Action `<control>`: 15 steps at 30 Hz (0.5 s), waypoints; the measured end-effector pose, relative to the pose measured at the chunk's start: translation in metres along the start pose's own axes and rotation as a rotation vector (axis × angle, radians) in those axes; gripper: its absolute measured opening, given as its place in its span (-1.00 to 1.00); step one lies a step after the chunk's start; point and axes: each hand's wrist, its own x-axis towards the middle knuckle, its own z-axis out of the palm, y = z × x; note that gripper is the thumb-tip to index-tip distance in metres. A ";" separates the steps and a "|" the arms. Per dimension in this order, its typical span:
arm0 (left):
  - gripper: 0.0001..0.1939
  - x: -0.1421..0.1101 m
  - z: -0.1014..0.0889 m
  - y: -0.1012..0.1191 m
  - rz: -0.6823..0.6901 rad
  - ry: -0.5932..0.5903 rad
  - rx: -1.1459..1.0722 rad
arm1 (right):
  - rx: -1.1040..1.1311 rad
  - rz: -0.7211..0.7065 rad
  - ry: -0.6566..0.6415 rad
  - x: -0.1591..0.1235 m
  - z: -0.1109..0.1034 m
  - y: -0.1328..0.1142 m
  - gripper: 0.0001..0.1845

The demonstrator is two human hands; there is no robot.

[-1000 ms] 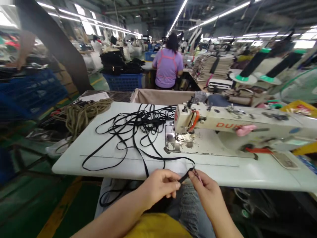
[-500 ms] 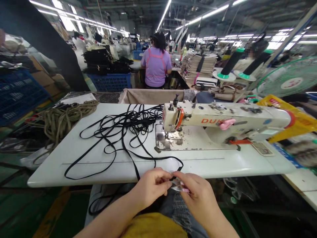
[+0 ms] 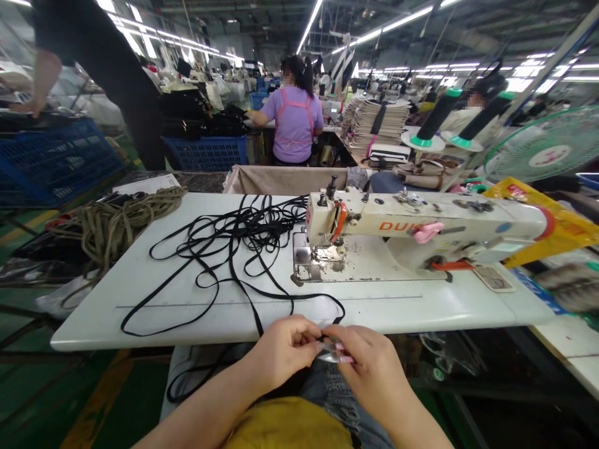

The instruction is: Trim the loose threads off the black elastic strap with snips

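My left hand (image 3: 289, 349) is closed, its fingertips pinching a black strap (image 3: 333, 299) just off the table's front edge. In my right hand (image 3: 367, 362) are thread snips (image 3: 331, 357) with silvery blades and pink handles, their blades pointing left at the left fingertips. Both hands almost meet, so the pinched bit of strap is mostly hidden. From there the strap runs up onto the white sewing table (image 3: 374, 312) and joins a loose black tangle (image 3: 262, 231). Right of the tangle stands a sewing machine (image 3: 421, 218).
Olive straps (image 3: 126, 218) lie piled at the table's left. A beige fabric bin (image 3: 290, 181) stands behind it. Thread cones (image 3: 435, 118) and a green fan (image 3: 547, 149) are at the right. One person in purple (image 3: 294, 125) sits ahead; another stands by a blue crate (image 3: 56, 162).
The snips' blades have shifted slightly left and down; both hands keep nearly the same place. At far left, the standing person has moved, and the seated person's left arm now reaches out sideways.
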 end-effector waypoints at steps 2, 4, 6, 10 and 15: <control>-0.75 0.001 0.001 -0.002 0.001 -0.005 -0.026 | -0.141 -0.099 -0.023 0.000 0.001 -0.002 -0.74; -0.74 0.001 0.001 -0.002 -0.008 -0.014 -0.041 | -0.244 -0.130 -0.024 -0.001 0.005 -0.001 -0.78; -0.74 0.001 0.000 -0.001 -0.013 -0.021 -0.028 | -0.269 -0.080 -0.001 -0.002 0.008 0.004 -0.79; -0.73 0.000 -0.002 0.002 -0.015 -0.014 0.018 | -0.130 0.101 0.088 -0.003 0.009 0.013 -0.77; -0.66 0.002 -0.002 -0.003 -0.054 -0.005 0.017 | -0.127 -0.129 0.014 -0.005 0.001 0.006 -0.72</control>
